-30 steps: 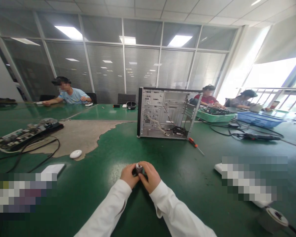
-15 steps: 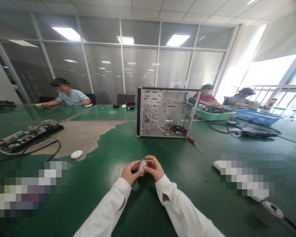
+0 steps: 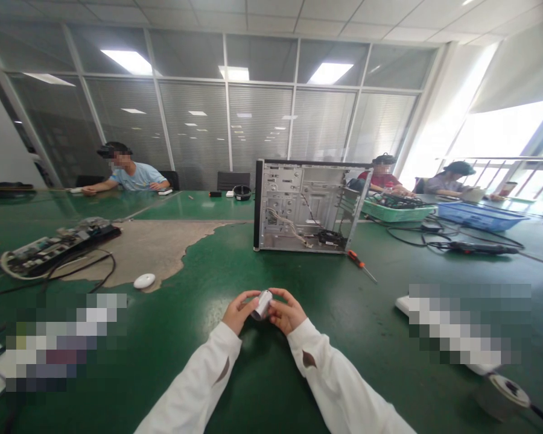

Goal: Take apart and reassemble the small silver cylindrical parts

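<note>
Between my hands is a small grey-white cylinder (image 3: 263,305), held above the green table (image 3: 199,374) and tilted. My left hand (image 3: 241,310) grips its left side, thumb in front and fingers behind. From the right, my right hand (image 3: 288,310) pinches the same cylinder with thumb and fingertips. What kind of object it is I cannot make out. Beyond my hands stands an opened computer case (image 3: 303,205), showing bare metal, loose cables and a black fan. An orange-handled screwdriver (image 3: 357,260) lies at the case's front right corner.
To the left are a stripped circuit assembly (image 3: 63,244) with black cables and a white oval disc (image 3: 144,281). A white power strip (image 3: 475,361) lies right. Green (image 3: 400,212) and blue (image 3: 479,217) baskets stand farther back, near a black corded tool (image 3: 484,248). Several people sit across the table.
The cylinder has been turned between my fingers and now leans more to the side, with more of its pale surface showing. The whole view has shifted slightly.
</note>
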A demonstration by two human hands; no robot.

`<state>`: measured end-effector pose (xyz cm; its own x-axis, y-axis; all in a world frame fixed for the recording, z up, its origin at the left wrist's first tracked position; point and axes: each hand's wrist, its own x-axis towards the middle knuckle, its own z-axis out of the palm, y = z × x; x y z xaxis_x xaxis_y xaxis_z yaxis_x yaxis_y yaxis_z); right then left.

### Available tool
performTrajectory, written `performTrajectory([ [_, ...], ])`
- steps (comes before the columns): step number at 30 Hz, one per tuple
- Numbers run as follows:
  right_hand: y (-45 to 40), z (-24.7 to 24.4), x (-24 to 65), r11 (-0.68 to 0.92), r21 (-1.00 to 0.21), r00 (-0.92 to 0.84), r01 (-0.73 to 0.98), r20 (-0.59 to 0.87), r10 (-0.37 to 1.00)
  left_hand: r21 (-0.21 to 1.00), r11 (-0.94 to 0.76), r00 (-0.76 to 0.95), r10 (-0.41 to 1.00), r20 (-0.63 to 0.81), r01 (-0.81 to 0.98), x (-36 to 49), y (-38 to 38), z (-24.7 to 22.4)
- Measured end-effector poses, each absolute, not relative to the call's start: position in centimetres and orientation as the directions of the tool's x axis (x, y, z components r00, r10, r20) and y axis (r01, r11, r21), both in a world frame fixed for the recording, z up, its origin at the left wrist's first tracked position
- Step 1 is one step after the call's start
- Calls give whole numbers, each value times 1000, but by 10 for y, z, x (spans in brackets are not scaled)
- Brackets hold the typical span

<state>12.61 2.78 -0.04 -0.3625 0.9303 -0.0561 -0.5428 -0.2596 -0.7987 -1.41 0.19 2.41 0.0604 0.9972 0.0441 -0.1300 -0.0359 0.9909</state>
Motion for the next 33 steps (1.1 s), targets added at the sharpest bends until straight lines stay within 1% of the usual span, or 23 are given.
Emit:
performTrajectory([
  [7,29,-2,124,-274,-787,-335,-553,-91,938,992,-29,63,997,37,-123,-12,3,23],
  [12,30,-2,123,-315,-754,-323,-576,-144,935,992,-96,41,994,100,-81,-15,7,17],
  [17,31,-2,122,-333,-733,-308,-593,-175,935,983,-66,124,988,87,-169,-18,13,10],
  [20,31,-2,121,-348,-738,-297,-579,-207,932,989,-64,145,986,83,-136,-16,11,9],
  [23,31,-1,120,-351,-752,-285,-558,-223,932,987,-100,185,975,121,-122,-12,9,7],
  [27,31,0,119,-339,-747,-261,-571,-227,938,978,-182,122,974,194,-103,-7,8,3],
  [33,31,1,119,-345,-720,-254,-602,-237,938,978,-203,88,975,206,-43,-6,5,10],
])
